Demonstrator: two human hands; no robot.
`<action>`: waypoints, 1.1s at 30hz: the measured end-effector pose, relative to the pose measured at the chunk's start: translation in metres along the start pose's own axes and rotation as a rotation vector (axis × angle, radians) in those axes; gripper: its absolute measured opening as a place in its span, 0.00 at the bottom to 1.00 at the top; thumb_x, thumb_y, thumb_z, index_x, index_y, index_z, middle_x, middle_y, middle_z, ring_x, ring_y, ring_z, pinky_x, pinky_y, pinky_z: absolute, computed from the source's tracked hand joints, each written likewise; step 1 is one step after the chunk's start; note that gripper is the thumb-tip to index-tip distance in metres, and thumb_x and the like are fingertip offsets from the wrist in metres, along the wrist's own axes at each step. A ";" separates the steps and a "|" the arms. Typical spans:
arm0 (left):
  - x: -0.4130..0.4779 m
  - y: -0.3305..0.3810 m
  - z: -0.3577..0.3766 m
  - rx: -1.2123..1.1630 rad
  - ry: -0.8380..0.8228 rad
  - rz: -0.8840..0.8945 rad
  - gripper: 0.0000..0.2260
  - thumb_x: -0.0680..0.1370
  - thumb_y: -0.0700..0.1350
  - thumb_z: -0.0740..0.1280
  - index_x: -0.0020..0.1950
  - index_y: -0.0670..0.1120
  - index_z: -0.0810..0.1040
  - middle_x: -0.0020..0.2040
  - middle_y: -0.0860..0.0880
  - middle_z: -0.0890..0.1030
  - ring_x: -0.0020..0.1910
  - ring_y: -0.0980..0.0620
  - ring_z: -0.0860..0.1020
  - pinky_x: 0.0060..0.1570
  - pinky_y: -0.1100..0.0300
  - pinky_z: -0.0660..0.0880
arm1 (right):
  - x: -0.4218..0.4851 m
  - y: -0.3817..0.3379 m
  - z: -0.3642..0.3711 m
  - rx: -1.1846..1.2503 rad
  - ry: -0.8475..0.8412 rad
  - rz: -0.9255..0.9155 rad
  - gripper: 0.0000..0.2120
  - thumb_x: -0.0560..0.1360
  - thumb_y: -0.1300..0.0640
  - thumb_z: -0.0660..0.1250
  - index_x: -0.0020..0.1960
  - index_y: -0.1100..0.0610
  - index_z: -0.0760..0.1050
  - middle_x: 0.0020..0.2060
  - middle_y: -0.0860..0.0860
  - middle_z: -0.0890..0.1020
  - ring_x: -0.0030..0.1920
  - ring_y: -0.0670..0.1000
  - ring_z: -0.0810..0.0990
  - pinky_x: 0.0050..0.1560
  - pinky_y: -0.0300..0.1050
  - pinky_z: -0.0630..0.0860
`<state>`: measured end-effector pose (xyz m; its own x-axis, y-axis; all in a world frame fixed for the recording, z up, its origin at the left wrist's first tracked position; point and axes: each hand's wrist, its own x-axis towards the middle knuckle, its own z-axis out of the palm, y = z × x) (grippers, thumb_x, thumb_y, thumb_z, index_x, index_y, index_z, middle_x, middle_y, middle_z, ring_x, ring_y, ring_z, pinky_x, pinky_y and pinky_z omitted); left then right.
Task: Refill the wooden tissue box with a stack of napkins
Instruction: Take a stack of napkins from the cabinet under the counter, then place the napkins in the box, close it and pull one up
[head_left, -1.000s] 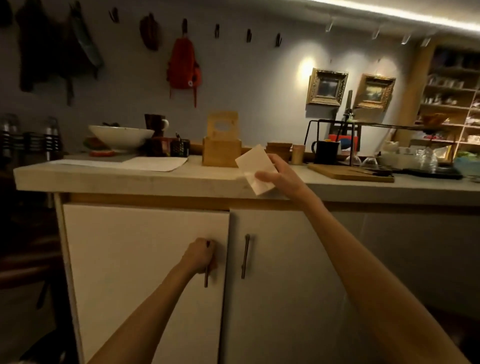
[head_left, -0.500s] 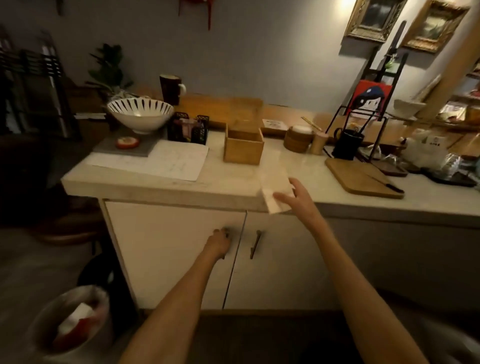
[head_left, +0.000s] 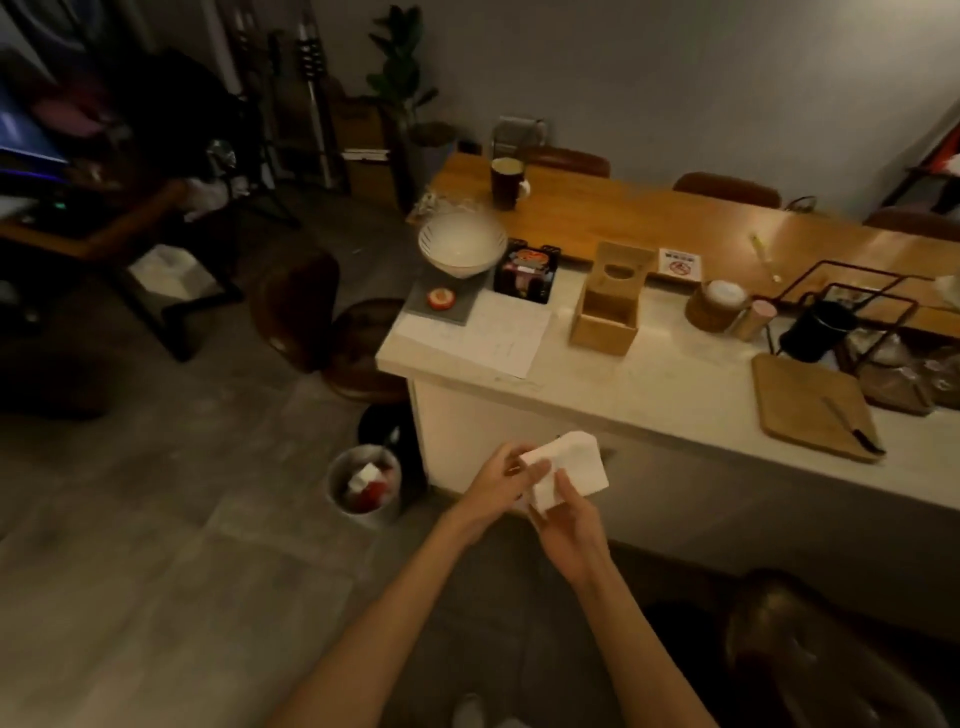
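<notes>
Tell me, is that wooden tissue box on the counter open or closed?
Open. The wooden tissue box has its slotted lid tipped up at the back, leaving the top uncovered.

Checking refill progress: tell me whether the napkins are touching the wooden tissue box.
Apart. The head view shows the napkins held in both hands below the counter edge, while the wooden tissue box sits on top.

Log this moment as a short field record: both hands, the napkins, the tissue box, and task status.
left hand: gripping the napkins' left edge
right hand: holding the napkins from below
napkins: white stack, held in both hands in front of the counter, below its top
wooden tissue box: on the counter, lid tipped up, interior not visible
task status: napkins not yet in the box
</notes>
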<state>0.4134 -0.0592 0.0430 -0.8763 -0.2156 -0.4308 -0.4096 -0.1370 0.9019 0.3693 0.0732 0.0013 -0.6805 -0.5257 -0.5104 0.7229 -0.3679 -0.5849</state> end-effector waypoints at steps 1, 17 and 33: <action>-0.005 -0.001 -0.004 0.052 0.046 0.042 0.16 0.77 0.49 0.70 0.62 0.49 0.73 0.60 0.48 0.78 0.59 0.49 0.77 0.57 0.55 0.78 | -0.003 0.006 0.003 0.006 -0.035 0.024 0.22 0.80 0.58 0.63 0.72 0.61 0.66 0.68 0.64 0.73 0.68 0.63 0.72 0.72 0.63 0.64; 0.165 0.084 0.053 0.589 -0.086 0.575 0.12 0.78 0.37 0.65 0.60 0.48 0.72 0.57 0.51 0.76 0.57 0.57 0.75 0.58 0.68 0.72 | 0.089 -0.181 -0.063 -1.034 0.085 -0.605 0.24 0.74 0.54 0.71 0.69 0.47 0.69 0.65 0.43 0.74 0.65 0.45 0.73 0.64 0.47 0.74; 0.311 0.048 0.076 0.516 0.014 0.191 0.14 0.78 0.41 0.67 0.60 0.53 0.70 0.61 0.54 0.75 0.63 0.57 0.74 0.59 0.73 0.69 | 0.224 -0.214 -0.103 -1.070 0.229 -0.313 0.14 0.78 0.59 0.67 0.58 0.43 0.71 0.55 0.39 0.78 0.56 0.34 0.77 0.60 0.39 0.76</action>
<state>0.1020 -0.0593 -0.0447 -0.9453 -0.2037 -0.2548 -0.3177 0.3972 0.8610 0.0501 0.1134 -0.0528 -0.8982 -0.3334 -0.2864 0.1189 0.4430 -0.8886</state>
